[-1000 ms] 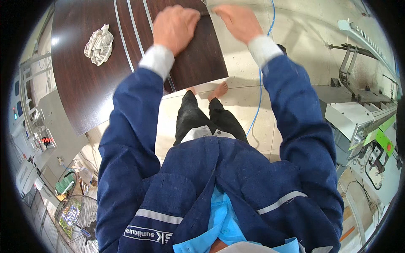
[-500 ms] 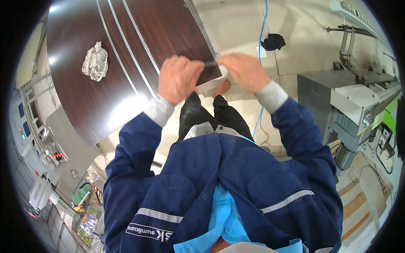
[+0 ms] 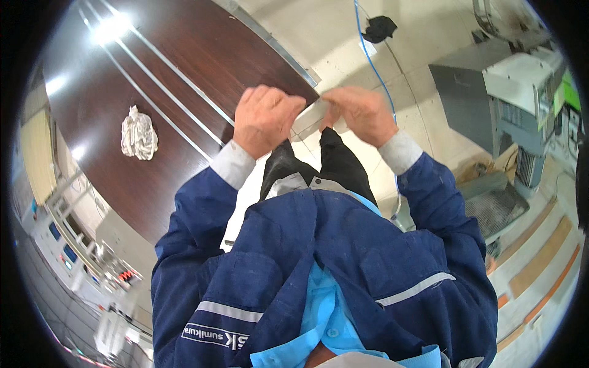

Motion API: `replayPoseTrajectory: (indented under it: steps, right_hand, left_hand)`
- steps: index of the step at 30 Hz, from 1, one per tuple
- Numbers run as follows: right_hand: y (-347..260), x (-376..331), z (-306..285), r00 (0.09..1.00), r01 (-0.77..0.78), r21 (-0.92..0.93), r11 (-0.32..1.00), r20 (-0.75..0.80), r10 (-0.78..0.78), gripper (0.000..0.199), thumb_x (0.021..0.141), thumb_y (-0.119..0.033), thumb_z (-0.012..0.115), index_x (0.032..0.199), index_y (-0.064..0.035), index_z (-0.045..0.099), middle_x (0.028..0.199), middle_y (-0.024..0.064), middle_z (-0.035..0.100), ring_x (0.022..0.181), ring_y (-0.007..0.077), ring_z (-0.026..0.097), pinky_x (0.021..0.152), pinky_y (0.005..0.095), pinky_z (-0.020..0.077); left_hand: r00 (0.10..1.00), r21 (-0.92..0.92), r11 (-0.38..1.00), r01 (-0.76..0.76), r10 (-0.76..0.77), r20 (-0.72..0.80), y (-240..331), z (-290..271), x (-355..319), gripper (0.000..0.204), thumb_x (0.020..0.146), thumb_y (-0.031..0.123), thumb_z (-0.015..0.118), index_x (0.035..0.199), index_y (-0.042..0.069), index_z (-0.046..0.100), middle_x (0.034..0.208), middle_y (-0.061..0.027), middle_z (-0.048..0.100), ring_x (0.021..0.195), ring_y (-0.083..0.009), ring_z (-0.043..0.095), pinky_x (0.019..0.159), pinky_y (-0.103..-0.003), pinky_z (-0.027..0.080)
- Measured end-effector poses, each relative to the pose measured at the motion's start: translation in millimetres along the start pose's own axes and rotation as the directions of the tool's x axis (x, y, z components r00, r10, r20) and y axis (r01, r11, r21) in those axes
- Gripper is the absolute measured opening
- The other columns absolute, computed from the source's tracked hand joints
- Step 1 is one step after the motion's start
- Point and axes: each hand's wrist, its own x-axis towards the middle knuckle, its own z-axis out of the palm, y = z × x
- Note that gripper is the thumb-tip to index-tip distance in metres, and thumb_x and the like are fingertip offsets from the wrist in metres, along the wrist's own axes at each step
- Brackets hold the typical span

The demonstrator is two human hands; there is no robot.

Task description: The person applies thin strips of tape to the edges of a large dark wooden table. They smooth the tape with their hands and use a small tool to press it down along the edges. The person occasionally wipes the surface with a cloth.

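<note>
My left hand (image 3: 265, 118) and my right hand (image 3: 359, 113) are raised side by side in front of my chest, just off the near edge of a dark brown panel (image 3: 184, 80) with pale inlaid strips. Both hands pinch a thin, clear piece of film (image 3: 310, 119) stretched between them; it is blurred and hard to make out. Blue jacket sleeves with pale cuffs cover both forearms. My dark trousers show below the hands.
A crumpled wad of clear film (image 3: 138, 133) lies on the panel at the left. A blue cable (image 3: 375, 67) runs across the pale floor toward a black rag (image 3: 380, 27). Grey machines (image 3: 503, 92) stand at the right, shelving with equipment at the lower left.
Both hands have pulled back from the panel's surface toward my body and come together, now holding the clear film between them. The view has tilted, so the panel sits farther away.
</note>
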Motion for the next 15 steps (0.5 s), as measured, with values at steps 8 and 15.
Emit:
replayPoseTrajectory:
  steps: [8,15]
  right_hand:
    - [-71.8,-34.8,62.5,0.943,-0.181,0.043,0.983,-0.275,0.186,0.026,0.088,0.003,0.07,0.112,-0.0054,0.074,0.101,0.0149,0.076,0.089,0.0329,0.075,0.077,0.0394,0.0606]
    - [-58.8,-30.1,63.8,0.761,-0.454,0.021,0.891,-0.511,0.401,0.019,0.096,-0.01,0.068,0.114,-0.0072,0.074,0.1,0.0131,0.076,0.085,0.03,0.074,0.072,0.0379,0.0593]
  left_hand:
    - [0.956,-0.07,0.984,-0.165,0.177,0.233,-36.2,-26.4,-23.8,0.01,0.083,0.02,0.079,0.093,0.019,0.076,0.082,0.0022,0.062,0.081,-0.0208,0.061,0.075,-0.037,0.046]
    - [0.891,-0.053,0.943,-0.328,0.327,0.315,-56.2,-2.1,52.8,0.009,0.089,0.022,0.078,0.097,0.018,0.078,0.083,-0.0005,0.066,0.083,-0.0228,0.064,0.079,-0.038,0.049]
